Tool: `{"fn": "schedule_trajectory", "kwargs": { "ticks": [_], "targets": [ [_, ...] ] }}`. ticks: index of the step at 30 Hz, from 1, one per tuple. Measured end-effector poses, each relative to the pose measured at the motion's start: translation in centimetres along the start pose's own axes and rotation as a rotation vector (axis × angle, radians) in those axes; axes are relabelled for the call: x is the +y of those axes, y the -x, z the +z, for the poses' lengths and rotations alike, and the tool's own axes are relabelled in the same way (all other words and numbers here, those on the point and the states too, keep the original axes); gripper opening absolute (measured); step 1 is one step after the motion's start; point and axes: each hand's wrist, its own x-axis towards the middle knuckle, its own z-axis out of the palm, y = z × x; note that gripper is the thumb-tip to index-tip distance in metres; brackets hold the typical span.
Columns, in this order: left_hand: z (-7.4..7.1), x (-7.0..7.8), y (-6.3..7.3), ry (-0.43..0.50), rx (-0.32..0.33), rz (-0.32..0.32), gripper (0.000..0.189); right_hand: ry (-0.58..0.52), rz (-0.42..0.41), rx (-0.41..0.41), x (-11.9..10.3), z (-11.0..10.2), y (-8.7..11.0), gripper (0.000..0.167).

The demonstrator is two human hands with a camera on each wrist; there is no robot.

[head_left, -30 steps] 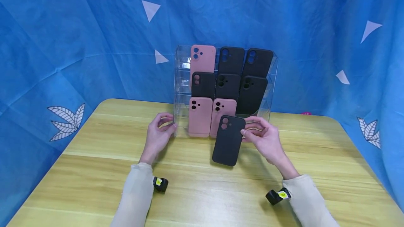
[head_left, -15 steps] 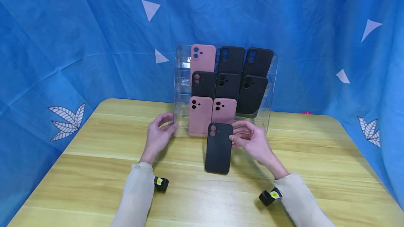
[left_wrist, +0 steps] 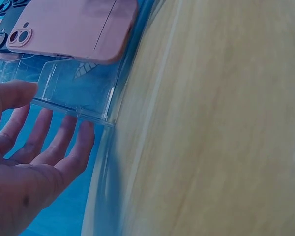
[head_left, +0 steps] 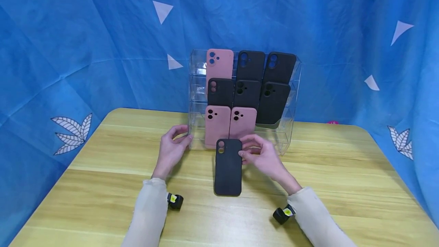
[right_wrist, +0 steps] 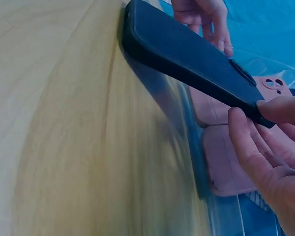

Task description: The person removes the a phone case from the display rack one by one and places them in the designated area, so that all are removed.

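While the left hand [head_left: 171,148] holds clear plastic shelving [head_left: 197,96], the right hand [head_left: 263,158] pinches a rounded black case [head_left: 228,170].

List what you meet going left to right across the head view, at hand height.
Left leaf print → left hand → held black phone case → right hand → right leaf print.

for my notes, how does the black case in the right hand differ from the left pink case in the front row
The black case is dark all over; the left pink case is pale pink. The right hand pinches the black case by its edge, while the left pink case sits in the clear rack. Both have rounded corners and round camera holes at the upper left in the head view.
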Motion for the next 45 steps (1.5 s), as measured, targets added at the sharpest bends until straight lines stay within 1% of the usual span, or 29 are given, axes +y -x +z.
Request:
{"fn": "schedule_trajectory", "kwargs": {
  "ticks": [7,13,17,24,33,40,45],
  "targets": [
    [0.1,-0.2,0.0,-0.004,0.01,0.008,0.036,0.05,0.009,-0.025,0.7,0.9,-0.5,0.031],
    [0.3,-0.3,0.0,-0.038,0.043,0.025,0.036,0.068,0.055,-0.064,0.9,1.5,-0.7,0.032],
    [0.4,-0.2,0.0,-0.045,0.05,0.023,0.036,0.075,0.094,-0.08,0.7,1.7,-0.7,0.034],
    [0.4,-0.2,0.0,-0.019,0.047,0.01,0.035,0.069,0.13,-0.11,1.1,2.1,-1.0,0.04],
    [0.3,-0.1,0.0,0.004,0.027,0.014,0.033,0.048,0.156,-0.122,1.3,3.0,-1.1,0.044],
    [0.3,-0.1,-0.1,0.011,0.023,0.006,0.034,0.045,0.156,-0.126,1.6,3.8,-1.3,0.044],
    [0.4,-0.1,-0.1,0.017,0.024,0.004,0.034,0.072,0.156,-0.126,1.4,4.1,-1.4,0.044]
  ]
}}
